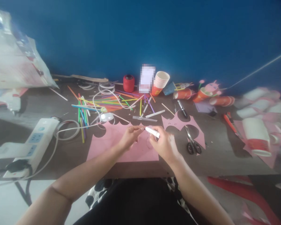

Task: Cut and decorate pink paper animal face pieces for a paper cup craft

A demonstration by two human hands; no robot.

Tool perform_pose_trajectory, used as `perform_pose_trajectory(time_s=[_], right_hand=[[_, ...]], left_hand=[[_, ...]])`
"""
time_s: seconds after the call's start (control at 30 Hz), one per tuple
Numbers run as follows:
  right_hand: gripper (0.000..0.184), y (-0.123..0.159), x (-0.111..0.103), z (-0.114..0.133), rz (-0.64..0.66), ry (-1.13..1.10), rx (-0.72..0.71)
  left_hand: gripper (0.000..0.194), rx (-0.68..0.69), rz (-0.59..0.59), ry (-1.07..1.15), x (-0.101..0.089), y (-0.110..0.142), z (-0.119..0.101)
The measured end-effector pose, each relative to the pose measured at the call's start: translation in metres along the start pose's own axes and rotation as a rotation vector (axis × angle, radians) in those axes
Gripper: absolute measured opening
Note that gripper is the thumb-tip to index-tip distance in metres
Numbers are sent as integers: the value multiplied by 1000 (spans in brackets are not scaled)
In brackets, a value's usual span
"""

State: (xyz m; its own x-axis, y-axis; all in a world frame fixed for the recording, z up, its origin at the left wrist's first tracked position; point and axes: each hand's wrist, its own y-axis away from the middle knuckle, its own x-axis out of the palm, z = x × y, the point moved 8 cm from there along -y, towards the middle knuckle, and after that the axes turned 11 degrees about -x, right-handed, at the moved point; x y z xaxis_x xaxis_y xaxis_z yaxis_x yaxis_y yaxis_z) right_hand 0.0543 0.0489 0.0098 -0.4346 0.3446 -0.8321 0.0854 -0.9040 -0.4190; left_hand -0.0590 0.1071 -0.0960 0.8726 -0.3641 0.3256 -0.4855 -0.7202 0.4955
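Observation:
My right hand [165,144] is closed round a white marker [152,132], its tip pointing left toward my left hand. My left hand [130,136] is pinched shut at the marker's tip end, apparently on its cap, though that is too small to be sure. Both hands hover over a pink paper sheet [110,142] with a scalloped top edge, lying at the table's front edge. A faint drawn circle shows on the sheet under the hands.
Scissors [192,143] lie on a pink cut-out [178,122] to the right. Coloured sticks [103,103], a red thread spool [128,83], paper cups [161,80], a black pen [182,108], a power strip [31,147] with cables and a plastic bag [11,59] surround them.

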Motion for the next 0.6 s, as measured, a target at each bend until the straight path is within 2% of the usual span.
perform_pose_trajectory(time_s=[0.33,0.6], right_hand=[[18,2,3,-2,32,50,10],[16,3,7,1,42,53,-4]], left_hand=[[46,-44,103,28,7,4,1],[48,-63,108,60,8,4,2]])
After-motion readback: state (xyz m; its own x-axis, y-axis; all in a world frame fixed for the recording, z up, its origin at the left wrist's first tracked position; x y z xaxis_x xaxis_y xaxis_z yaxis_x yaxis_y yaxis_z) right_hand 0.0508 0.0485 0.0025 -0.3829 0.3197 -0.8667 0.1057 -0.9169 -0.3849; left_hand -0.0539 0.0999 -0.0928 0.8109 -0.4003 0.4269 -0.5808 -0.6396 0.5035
